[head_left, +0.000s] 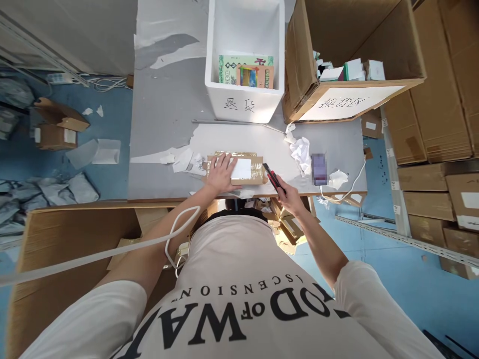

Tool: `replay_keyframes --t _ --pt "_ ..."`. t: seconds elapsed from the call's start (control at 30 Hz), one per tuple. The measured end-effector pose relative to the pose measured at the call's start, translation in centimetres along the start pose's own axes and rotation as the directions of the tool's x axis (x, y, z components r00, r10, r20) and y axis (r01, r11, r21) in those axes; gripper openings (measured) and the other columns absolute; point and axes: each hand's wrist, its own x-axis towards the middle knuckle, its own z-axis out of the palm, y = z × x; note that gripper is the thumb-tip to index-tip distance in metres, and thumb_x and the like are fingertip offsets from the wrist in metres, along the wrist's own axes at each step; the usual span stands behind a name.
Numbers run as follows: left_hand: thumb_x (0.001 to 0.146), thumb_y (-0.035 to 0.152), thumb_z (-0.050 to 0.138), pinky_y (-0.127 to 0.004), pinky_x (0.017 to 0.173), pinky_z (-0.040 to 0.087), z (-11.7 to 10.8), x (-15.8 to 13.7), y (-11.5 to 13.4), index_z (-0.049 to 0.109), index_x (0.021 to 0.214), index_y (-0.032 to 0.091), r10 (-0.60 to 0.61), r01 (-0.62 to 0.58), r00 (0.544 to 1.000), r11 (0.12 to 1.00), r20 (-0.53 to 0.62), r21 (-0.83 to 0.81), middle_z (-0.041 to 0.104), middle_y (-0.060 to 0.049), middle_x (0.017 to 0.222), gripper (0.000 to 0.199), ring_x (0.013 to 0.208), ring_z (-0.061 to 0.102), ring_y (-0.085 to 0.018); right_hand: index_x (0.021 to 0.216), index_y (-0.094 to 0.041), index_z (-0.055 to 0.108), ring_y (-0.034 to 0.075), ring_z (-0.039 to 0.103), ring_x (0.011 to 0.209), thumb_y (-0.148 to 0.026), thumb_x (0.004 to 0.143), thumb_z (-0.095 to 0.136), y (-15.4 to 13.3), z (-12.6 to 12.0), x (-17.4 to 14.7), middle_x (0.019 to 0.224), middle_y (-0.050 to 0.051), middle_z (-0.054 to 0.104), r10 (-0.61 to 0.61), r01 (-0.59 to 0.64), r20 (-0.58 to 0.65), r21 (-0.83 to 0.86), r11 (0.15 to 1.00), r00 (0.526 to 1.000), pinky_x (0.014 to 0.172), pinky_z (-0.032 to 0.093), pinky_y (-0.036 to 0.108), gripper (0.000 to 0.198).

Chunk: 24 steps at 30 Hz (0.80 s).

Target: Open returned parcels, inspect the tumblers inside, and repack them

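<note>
A small taped cardboard box [257,173] with a white label [241,168] lies near the front edge of the table. Across its left end rests my left hand [220,174], flat with the fingers spread. My right hand [290,198] is closed around a red and black utility knife [274,178]. The knife's tip points up and left, close to the right end of the box; whether it touches the box I cannot tell.
Crumpled white paper [300,152] and a phone [319,169] with a white cable lie to the right. A white foam bin [245,102] and a big open carton [303,75] stand at the back. Another large carton [75,249] stands below the table's left front edge.
</note>
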Motion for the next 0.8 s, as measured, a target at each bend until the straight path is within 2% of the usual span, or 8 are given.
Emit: replay_keyframes --t 0.3,0.4,0.53,0.63,0.7,0.8 --pt "0.067 0.073 0.063 -0.055 0.119 0.006 0.6 0.1 -0.1 0.028 0.152 0.013 0.001 -0.001 1.000 1.000 -0.022 0.002 0.027 -0.021 0.158 0.110 0.146 0.020 -0.041 0.148 -0.023 0.043 0.010 0.043 0.041 -0.037 0.092 0.039 1.6 -2.0 -0.1 0.062 -0.003 0.056 0.036 -0.045 0.143 0.063 0.997 0.989 0.044 0.041 0.024 0.058" --pt "0.067 0.073 0.063 -0.055 0.118 0.007 0.6 0.0 -0.1 0.029 0.152 0.012 0.009 -0.010 1.000 1.000 -0.029 -0.012 0.027 -0.021 0.157 0.110 0.146 0.020 -0.042 0.148 -0.022 0.042 0.010 0.046 0.041 -0.037 0.092 0.042 2.0 -2.0 -1.0 0.063 -0.002 0.058 0.044 -0.058 0.176 0.075 0.995 0.983 0.042 0.041 0.023 0.058" --pt "0.067 0.073 0.063 -0.055 0.118 0.007 0.4 0.1 -0.1 0.028 0.152 0.013 -0.005 0.004 1.000 1.000 -0.021 -0.013 0.028 -0.021 0.158 0.110 0.146 0.021 -0.042 0.146 -0.022 0.046 0.013 0.054 0.046 -0.036 0.091 0.046 2.4 -0.7 -2.6 0.063 -0.001 0.061 0.042 -0.061 0.220 0.084 0.995 0.975 0.044 0.045 0.024 0.057" --pt "0.066 0.071 0.065 -0.055 0.119 0.006 0.4 0.1 -0.1 0.028 0.152 0.014 -0.004 0.004 1.000 1.000 -0.017 -0.011 0.027 -0.020 0.158 0.110 0.146 0.021 -0.041 0.146 -0.022 0.046 0.014 0.056 0.048 -0.040 0.090 0.046 3.0 0.1 -3.8 0.066 -0.001 0.063 0.072 -0.101 0.177 0.158 0.982 0.982 0.044 0.046 0.025 0.058" --pt "0.065 0.070 0.066 -0.055 0.119 0.007 0.3 0.1 -0.1 0.029 0.152 0.013 -0.010 0.010 1.000 1.000 -0.018 -0.013 0.027 -0.020 0.159 0.110 0.146 0.020 -0.041 0.147 -0.023 0.042 0.013 0.055 0.049 -0.045 0.089 0.047 3.4 0.0 -4.6 0.075 0.002 0.066 0.105 -0.132 0.109 0.272 0.953 0.988 0.042 0.046 0.026 0.062" --pt "0.068 0.068 0.064 -0.055 0.119 0.007 0.0 0.0 -0.2 0.029 0.152 0.012 0.007 -0.007 1.000 1.000 -0.011 -0.026 0.025 -0.020 0.159 0.108 0.147 0.020 -0.041 0.150 -0.024 0.032 0.013 0.058 0.053 -0.050 0.086 0.054 3.5 0.0 -5.2 0.097 0.005 0.069 0.187 -0.130 -0.060 0.515 0.847 0.980 0.044 0.048 0.027 0.073"
